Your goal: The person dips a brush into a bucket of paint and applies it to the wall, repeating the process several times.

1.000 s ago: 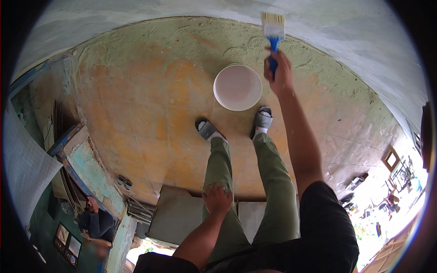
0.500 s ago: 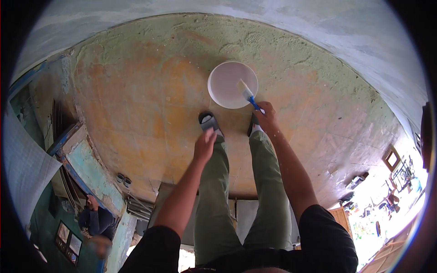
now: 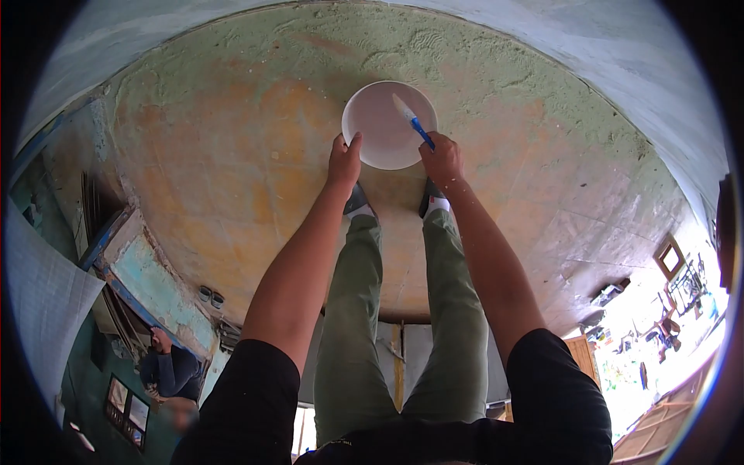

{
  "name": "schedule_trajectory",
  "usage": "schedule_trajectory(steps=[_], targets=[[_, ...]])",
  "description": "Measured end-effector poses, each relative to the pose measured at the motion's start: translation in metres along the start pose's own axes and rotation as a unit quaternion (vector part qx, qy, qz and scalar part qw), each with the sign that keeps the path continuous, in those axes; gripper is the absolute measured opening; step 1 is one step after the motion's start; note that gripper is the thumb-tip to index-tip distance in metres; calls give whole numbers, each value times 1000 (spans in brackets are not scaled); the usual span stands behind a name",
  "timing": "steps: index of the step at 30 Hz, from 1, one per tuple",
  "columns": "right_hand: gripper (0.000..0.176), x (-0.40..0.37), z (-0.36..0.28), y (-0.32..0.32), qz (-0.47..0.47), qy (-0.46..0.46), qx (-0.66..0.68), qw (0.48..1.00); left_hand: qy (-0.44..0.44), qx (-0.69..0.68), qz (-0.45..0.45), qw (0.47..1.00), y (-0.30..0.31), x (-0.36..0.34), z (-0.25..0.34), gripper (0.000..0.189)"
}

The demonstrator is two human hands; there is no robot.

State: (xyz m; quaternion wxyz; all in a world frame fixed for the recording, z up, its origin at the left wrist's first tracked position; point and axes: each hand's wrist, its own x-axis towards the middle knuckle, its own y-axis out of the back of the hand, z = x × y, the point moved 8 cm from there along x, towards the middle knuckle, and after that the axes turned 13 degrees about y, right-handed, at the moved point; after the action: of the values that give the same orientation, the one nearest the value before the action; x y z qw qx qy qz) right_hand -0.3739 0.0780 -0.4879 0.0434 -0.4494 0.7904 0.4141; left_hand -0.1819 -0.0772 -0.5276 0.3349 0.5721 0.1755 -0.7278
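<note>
A round white bucket [image 3: 372, 128], seen from above with pale liquid inside, is in front of my feet. My left hand [image 3: 345, 164] is at its left side, thumb over the rim and fingers along the outer wall. In my right hand [image 3: 443, 160] is a paintbrush [image 3: 419, 132], gripped by its blue handle. Its pale bristles point up and away, over the bucket's opening. The knuckles of that hand are right at the bucket's lower right rim.
The stained floor [image 3: 256, 201] runs to a pale wall [image 3: 496, 17] ahead. A co-worker in a dark sleeve [image 3: 174, 372] is at the lower left, near a low peeling wall [image 3: 159, 271]. Sandals [image 3: 211, 297] lie by it. Assorted clutter [image 3: 670, 310] fills the bright right side.
My left hand has moved up and forward from near my foot to the bucket's rim. The right hand and paintbrush have shifted slightly forward and left. The bucket looks nearer and larger.
</note>
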Motion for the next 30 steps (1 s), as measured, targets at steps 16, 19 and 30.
schedule_trajectory(steps=[16, 19, 30], targets=[[21, 29, 23, 71, 68, 43, -88, 993, -65, -20, -54, 996, -72, 7, 51, 57], [21, 27, 23, 74, 72, 51, -81, 993, -59, 3, -39, 997, -72, 12, 47, 56], [22, 48, -2, 40, -14, 12, -104, 994, -101, 178, -3, 979, 19, -189, -24, 54]])
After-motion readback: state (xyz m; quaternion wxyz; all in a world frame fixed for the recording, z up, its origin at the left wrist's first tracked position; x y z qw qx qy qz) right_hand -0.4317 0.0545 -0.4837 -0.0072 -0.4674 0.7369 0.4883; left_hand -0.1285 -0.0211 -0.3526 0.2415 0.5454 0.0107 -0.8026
